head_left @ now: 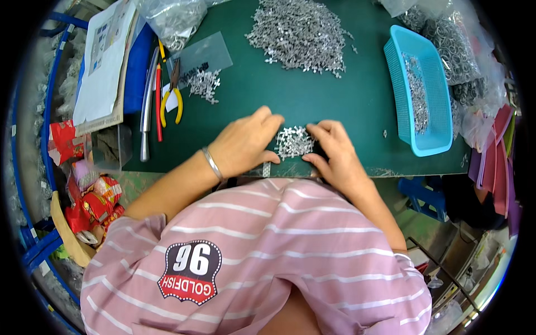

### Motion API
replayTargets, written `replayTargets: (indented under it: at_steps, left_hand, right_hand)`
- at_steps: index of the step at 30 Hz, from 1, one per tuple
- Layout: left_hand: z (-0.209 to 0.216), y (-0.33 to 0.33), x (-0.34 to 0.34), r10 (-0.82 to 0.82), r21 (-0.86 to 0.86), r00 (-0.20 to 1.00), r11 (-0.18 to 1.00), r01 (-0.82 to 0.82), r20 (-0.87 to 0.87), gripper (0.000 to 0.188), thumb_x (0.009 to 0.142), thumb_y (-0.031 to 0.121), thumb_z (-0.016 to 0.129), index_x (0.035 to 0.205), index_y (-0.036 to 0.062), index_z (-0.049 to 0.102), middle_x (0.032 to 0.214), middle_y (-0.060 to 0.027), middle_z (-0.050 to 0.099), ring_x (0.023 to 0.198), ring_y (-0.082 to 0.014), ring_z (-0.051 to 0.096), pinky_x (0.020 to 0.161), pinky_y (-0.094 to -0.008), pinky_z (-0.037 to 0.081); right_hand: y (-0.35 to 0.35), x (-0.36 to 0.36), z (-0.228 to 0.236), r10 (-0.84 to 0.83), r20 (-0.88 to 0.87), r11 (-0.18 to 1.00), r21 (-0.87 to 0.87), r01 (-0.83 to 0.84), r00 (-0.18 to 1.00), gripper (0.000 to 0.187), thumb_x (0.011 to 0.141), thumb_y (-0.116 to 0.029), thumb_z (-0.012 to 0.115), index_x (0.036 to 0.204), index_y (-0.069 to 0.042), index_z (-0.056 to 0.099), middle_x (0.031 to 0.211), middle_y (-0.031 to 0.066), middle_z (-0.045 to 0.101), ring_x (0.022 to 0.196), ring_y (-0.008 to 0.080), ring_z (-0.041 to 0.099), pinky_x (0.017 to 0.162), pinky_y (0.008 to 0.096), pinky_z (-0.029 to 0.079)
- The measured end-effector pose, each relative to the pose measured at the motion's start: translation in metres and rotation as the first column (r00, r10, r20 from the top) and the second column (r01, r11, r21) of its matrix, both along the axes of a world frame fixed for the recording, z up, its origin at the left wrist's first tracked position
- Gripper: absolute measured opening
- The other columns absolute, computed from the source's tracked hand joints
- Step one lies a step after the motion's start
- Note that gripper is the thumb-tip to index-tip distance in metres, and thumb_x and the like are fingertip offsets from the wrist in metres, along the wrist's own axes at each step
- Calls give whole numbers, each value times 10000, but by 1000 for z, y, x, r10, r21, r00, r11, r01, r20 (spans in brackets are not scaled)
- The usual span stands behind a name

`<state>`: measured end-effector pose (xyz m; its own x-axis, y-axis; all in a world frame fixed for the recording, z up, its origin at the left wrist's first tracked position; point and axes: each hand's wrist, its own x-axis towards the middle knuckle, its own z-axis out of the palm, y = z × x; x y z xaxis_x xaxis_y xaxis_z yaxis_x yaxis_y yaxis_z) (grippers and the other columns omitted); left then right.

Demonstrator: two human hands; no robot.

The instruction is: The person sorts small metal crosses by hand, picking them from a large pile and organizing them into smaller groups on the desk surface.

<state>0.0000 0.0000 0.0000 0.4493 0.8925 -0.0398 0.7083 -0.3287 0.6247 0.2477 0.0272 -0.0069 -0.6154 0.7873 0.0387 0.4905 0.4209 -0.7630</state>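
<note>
A small heap of silvery metal pieces (293, 142), many seemingly cross-shaped, lies near the front edge of the green table (234, 95). My left hand (248, 142), with a silver bangle on its wrist, rests at the heap's left side, thumb and forefinger apart. On the opposite side, my right hand (336, 155) has its forefinger and thumb spread at the heap's right edge. Between them the two hands frame the pieces, and neither lifts any that I can see. Farther back sits a much larger pile of similar grey pieces (298, 33).
At the right stands a turquoise plastic basket (431, 142) with small metal parts inside, beside bags of metal rings (452, 47). Yellow-handled pliers (177, 111), a red pen (158, 106) and a smaller cluster of pieces (205, 85) lie left. Papers (103, 61) occupy the far left.
</note>
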Motion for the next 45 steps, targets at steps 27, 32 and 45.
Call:
replayTargets:
  at_steps: [27,32,45]
  left_hand:
    - [-20,73,13,148,217,952,954,-208,266,112,853,-29,668,959,10,670,927,-130,649,845,-304,652,733,-361,531]
    - [-18,63,12,150,215,947,953,-215,283,127,855,-25,678,976,15,678,954,-121,654,853,-294,660,745,-354,537]
    - [-24,64,21,141,280,973,941,-189,185,121,808,19,718,900,37,642,954,-104,604,902,-319,598,789,-397,493]
  right_hand:
    - [67,-2,-9,33,-35,960,278,-22,999,342,802,99,601,1115,-13,680,1167,153,640,1085,350,587,939,416,482]
    - [62,-12,-8,-95,-117,948,294,126,989,303,807,-31,731,1107,-44,693,1096,127,635,989,335,593,853,402,501]
    - [70,-16,-12,-88,36,928,366,69,995,168,793,-69,742,957,-69,703,989,63,632,943,293,581,803,405,448]
